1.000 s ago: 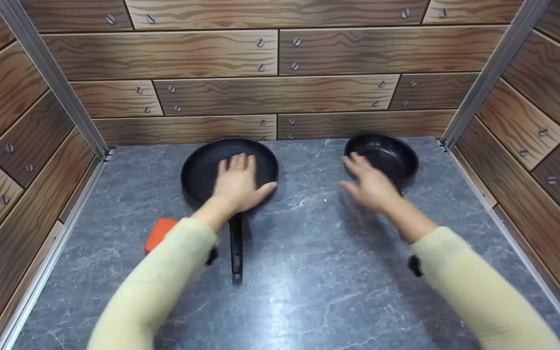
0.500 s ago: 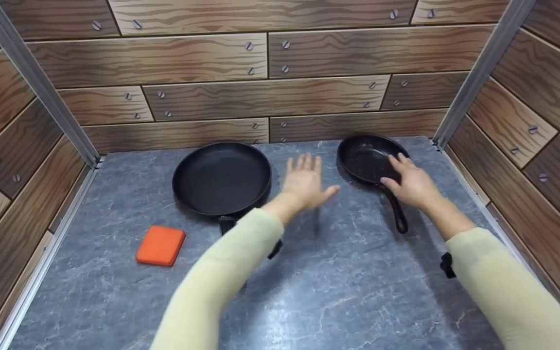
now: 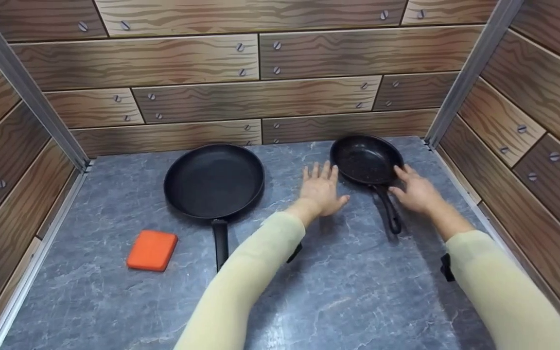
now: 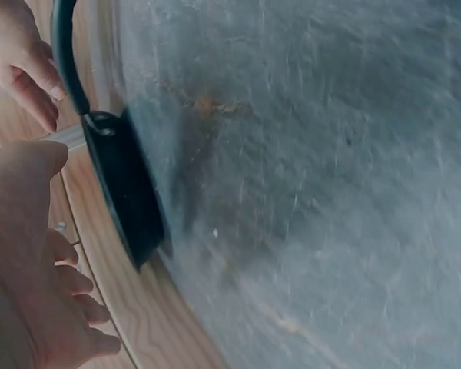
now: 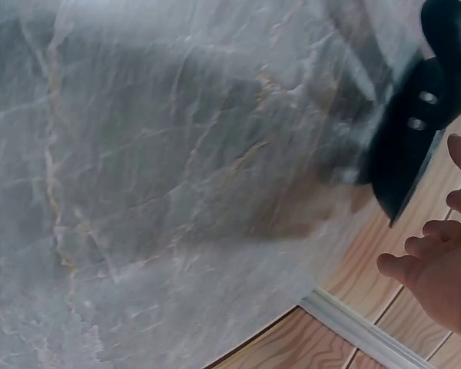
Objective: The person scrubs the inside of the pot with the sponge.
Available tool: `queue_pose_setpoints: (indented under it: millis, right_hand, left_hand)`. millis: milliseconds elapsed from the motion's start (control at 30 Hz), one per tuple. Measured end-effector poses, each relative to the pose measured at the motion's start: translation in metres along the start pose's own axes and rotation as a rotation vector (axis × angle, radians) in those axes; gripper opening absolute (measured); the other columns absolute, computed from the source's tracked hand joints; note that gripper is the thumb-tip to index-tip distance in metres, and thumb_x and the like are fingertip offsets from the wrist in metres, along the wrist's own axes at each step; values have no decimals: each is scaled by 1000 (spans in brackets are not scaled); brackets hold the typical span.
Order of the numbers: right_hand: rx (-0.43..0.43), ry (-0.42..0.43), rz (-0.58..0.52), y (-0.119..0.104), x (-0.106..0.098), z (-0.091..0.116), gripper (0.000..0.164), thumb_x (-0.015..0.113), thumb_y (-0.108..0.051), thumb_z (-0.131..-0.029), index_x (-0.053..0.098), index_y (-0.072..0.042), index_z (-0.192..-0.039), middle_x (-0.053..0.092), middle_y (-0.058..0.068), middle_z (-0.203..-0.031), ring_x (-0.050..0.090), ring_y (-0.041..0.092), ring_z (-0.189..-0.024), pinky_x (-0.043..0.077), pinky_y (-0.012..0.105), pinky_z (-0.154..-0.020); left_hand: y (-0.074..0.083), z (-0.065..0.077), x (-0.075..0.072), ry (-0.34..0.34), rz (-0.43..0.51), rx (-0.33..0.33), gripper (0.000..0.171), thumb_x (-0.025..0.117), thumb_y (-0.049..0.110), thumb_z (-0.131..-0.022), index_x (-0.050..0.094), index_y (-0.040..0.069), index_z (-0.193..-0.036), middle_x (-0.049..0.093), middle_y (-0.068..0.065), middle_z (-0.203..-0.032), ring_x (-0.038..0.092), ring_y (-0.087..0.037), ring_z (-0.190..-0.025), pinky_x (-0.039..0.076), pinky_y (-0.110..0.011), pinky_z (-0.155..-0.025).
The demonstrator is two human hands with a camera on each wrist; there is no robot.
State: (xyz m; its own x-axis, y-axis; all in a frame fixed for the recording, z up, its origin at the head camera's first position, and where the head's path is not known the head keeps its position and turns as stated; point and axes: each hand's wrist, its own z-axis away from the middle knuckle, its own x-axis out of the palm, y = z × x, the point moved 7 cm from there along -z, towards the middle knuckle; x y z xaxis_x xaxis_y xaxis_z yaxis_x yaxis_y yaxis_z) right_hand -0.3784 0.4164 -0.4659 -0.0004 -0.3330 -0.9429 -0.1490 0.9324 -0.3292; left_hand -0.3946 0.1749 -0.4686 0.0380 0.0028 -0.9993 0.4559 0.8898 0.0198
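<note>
Closely, hands [image 3: 321, 192] [image 3: 417, 191] flank the small pan [image 3: 365, 158] near the table edge [image 3: 295, 145].

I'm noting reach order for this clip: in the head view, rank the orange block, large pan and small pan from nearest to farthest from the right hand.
1. Small pan: just left of the right hand.
2. Large pan: farther left.
3. Orange block: farthest left, toward the front.

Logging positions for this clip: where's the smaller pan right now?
In the head view, the smaller pan sits back right on the tabletop, right of the larger pan, near the back wall.
</note>
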Motion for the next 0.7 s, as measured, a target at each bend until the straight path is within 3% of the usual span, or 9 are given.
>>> queue_pose_setpoints:
  millis: [300, 700]
  right_hand:
    - [-7, -40, 34, 9, 13, 1, 68, 56, -16, -102, 33, 5, -162, 20, 40, -165, 23, 62, -149, 24, 71, -118]
    - [-18, -19, 30, 6, 20, 4, 67, 59, -13, -100, 36, 5, -161, 23, 38, -165, 26, 61, -149, 27, 69, -118]
  left_hand:
    - [18, -11, 15, -27, 2, 11, 88, 49, 66, -103, 12, 27, -173, 8, -3, -178, 14, -38, -162, 11, -56, -128]
    - [27, -28, 33, -123, 21, 1, 89, 50, 63, -103, 2, 34, -172, -3, 1, -178, 2, -40, -162, 9, -59, -127]
